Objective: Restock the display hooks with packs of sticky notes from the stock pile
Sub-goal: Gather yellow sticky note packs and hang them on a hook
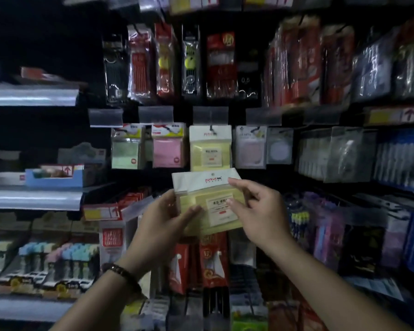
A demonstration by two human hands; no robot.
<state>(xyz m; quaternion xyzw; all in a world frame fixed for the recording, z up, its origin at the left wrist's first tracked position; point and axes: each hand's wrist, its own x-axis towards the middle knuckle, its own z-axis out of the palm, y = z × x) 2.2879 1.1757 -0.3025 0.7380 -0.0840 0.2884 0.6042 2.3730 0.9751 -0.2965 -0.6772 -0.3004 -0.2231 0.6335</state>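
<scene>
While hands [163, 219] [257, 211] grip yellow pack [208, 185], lower edge blurred

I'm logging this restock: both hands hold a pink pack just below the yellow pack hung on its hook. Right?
No. The held pack is yellow, not pink; the head view shows it. The left hand and right hand both hold it just below the hung yellow pack.

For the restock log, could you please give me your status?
Left hand, right hand hold yellow pack. Not yet hung; matching pack hangs above. Nothing between.
</scene>
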